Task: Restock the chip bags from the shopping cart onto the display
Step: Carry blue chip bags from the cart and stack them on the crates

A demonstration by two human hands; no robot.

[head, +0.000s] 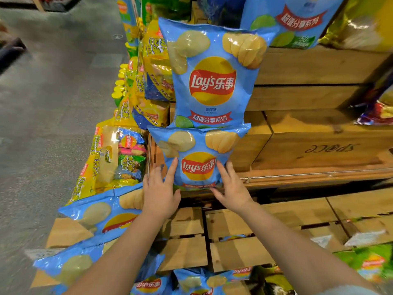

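At far left the grey floor [53, 103] lies open, running up alongside the display's left edge. Along that edge stand yellow multipacks [102, 165], one clear-fronted with small mixed bags inside, and behind them yellow-lidded cans [119, 86]. Below them two blue bags [100, 216] lie tilted on a wooden crate corner, overhanging toward the floor.

The left hand [160, 193] presses flat, fingers straight, on the lower-left side of a blue bag, the lower bag [197, 158], which stands upright on a wooden ledge [308, 177]. The right hand [232, 188] presses its lower-right side the same way; the hands are apart, with the bag between them, neither curled round it. The top of the lower bag touches the bottom of the upper bag [212, 75], which stands against stacked crates [308, 67].

Right of the bags the crate fronts and ledge are bare wood. At top right a larger blue bag [293, 20] sits on the crates. Bottom centre, more blue bags [191, 282] lie below the forearms; a green bag [370, 262] shows at bottom right.
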